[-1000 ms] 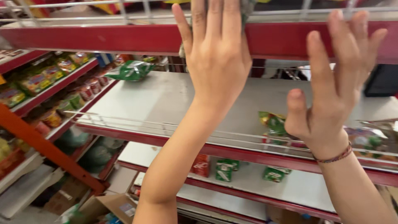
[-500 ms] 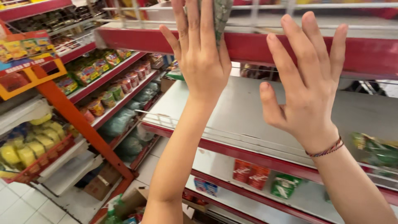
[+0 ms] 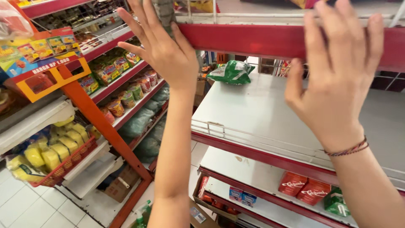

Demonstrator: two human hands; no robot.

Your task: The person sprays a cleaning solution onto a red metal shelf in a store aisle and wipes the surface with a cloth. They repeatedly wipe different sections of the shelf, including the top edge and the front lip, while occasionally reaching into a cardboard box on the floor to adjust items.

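Grip: our left hand (image 3: 162, 50) spreads open against a grey-green packet (image 3: 163, 10) on the top shelf (image 3: 253, 40), nothing clamped | our right hand (image 3: 337, 80) open, empty | risk: unpinched packet may slide off.

The left hand (image 3: 162, 46) has its fingertips cut off by the top edge, as has the grey packet (image 3: 164, 12) behind it. The right hand (image 3: 337, 80) hides part of the red shelf edge (image 3: 244, 40); whether it touches cannot be told.
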